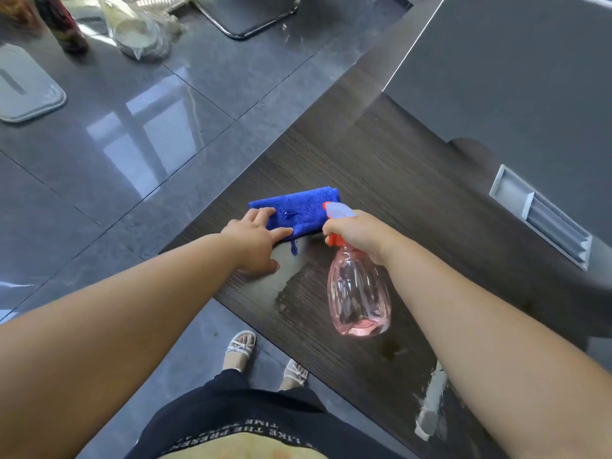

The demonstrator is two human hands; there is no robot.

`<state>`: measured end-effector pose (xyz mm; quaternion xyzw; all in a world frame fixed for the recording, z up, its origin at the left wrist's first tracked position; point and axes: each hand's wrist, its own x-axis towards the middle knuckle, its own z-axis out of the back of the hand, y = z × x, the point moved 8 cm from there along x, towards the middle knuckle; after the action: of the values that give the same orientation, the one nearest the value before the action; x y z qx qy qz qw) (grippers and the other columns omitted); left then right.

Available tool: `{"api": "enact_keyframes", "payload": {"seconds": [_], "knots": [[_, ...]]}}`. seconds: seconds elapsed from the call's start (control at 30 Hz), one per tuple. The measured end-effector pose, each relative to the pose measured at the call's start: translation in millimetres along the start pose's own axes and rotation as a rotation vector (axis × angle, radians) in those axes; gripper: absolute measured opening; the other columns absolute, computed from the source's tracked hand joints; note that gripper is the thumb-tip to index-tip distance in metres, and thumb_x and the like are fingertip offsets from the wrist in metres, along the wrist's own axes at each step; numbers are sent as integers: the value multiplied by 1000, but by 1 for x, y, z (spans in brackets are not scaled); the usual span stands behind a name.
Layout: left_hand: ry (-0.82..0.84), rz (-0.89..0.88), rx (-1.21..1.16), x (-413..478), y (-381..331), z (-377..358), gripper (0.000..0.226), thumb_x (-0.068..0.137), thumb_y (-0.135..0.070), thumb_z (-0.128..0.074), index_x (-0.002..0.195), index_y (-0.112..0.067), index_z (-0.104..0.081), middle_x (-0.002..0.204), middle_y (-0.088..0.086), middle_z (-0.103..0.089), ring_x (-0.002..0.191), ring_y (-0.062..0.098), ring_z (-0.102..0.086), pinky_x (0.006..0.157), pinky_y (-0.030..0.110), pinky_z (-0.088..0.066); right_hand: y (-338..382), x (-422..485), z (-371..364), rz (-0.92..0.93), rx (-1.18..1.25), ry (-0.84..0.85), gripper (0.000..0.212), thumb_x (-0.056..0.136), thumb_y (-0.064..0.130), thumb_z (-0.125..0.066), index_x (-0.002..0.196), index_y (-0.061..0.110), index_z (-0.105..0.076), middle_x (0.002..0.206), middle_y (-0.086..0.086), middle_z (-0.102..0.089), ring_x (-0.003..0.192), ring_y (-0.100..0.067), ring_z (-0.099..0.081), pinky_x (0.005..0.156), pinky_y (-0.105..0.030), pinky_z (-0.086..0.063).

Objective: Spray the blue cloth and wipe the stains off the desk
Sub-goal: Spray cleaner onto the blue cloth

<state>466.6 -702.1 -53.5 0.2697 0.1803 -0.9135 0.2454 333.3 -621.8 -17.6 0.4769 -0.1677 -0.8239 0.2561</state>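
Pressed blue cloth flat near desk left edge with straight-fingered left hand | gripped spray bottle in right hand, nozzle at cloth's right end | judged spraying begun, damp spot visible | found near pale stains unwiped, wiping not yet started

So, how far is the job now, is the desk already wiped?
Done: the blue cloth shows a wet patch, so some spray has landed. In hand: the right hand aims the spray bottle at it; the left hand presses it flat. Left: pale stains lie unwiped on the desk.
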Motion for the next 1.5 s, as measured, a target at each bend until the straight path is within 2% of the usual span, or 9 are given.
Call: {"api": "enact_keyframes", "payload": {"seconds": [0.17,0.53,0.7,0.77,0.87,1.03,1.2,1.3,1.5], "knots": [[17,6,0,1,-2,4,76,82,-53,-55,145,-41,-15,153,5,-2,140,26,-8,103,45,-34,-6,-3,15,-42,95,-49,51,80,6,-50,130,-1,-41,73,-11,-50,69,-20,-50,63,-31,-33],[20,7,42,4,-5,9,75,80,-53,-58,143,-39,-20,149,6,-13,135,28,-17,95,44,-40,-8,-3,-10,-67,0,58,44,75,20,-54,118,15,-54,77,-9,-60,71,-21,-52,61,-29,-40],[-8,1,109,6,-6,9,81,77,-59,-57,143,-39,-15,144,7,-20,131,28,-22,90,42,-43,1,-1,-18,-25,-31,83,17,75,23,-52,90,30,-50,82,-6,-60,73,-21,-49,59,-30,-35],[-27,1,145,7,-8,9,83,78,-62,-54,145,-40,-10,143,8,-20,130,29,-23,89,40,-42,1,0,-18,-28,-32,82,27,78,20,-51,100,35,-50,82,-8,-61,75,-20,-52,64,-31,-40],[-64,-8,193,7,-9,9,82,80,-64,-49,146,-42,-6,143,9,-19,130,28,-23,93,39,-39,1,1,-19,-24,-52,85,41,79,20,-51,119,16,-49,83,-9,-60,77,-21,-52,68,-33,-40],[-93,-19,195,5,-8,6,78,82,-62,-48,145,-44,-5,151,6,-6,133,27,-20,95,39,-37,5,3,-19,-4,-60,85,44,80,22,-51,123,31,-50,85,-7,-62,77,-19,-53,68,-31,-40],[-101,-41,198,4,-10,5,77,83,-58,-49,145,-43,-6,156,-6,10,133,29,-19,89,39,-40,9,3,-19,-3,-33,54,14,79,21,-51,92,27,-53,84,-7,-57,74,-20,-49,64,-30,-38],[-98,-34,220,5,-11,9,72,84,-56,-49,144,-42,-11,157,-8,4,132,29,-21,86,39,-40,7,6,-7,-20,-27,-19,13,78,20,-51,71,22,-40,80,-8,-56,69,-22,-43,58,-30,-31],[-209,-61,267,12,-21,29,56,83,-50,-49,132,-28,-34,140,-3,-34,123,28,-31,97,40,-30,-1,6,6,-55,3,-19,9,76,18,-52,84,16,-50,80,-9,-57,60,-20,-44,52,-27,-34]]}}
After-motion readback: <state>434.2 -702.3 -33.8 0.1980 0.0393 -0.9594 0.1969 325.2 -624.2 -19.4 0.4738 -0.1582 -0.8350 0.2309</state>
